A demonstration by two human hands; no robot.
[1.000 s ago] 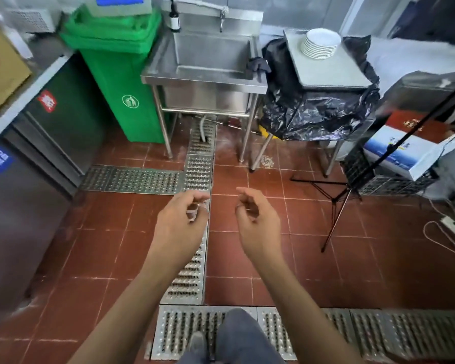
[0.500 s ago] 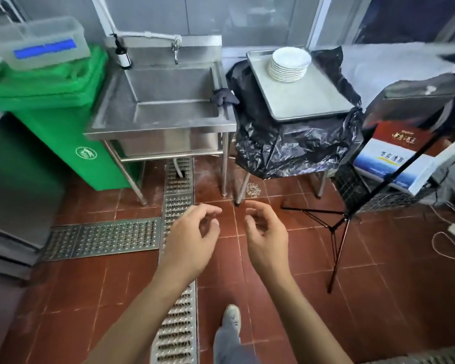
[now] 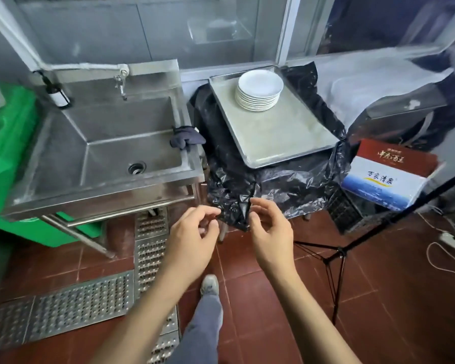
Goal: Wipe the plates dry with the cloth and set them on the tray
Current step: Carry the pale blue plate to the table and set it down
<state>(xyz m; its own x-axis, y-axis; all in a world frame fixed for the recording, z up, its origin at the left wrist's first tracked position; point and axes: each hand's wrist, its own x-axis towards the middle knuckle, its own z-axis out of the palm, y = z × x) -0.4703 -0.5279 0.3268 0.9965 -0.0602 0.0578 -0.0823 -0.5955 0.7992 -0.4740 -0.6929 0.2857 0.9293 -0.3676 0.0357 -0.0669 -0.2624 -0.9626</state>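
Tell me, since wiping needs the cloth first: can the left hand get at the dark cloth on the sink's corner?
Probably yes. The left hand is empty, fingers loosely curled, held in front of the sink. The dark cloth lies uncovered on the sink's right rim, with nothing between them; an upward, forward reach looks sufficient.

Cut off at the left edge: green bin (image 3: pixel 3 143), lid and far side out of view. Hidden under black plastic sheeting (image 3: pixel 260 185): whatever carries the tray (image 3: pixel 286 137). Lower plates (image 3: pixel 259 90) visible only as rims. Carton (image 3: pixel 389 177) print too blurred to read. Tripod (image 3: pixel 336 253) top beyond the right edge. Forearms cropped at the near edge.
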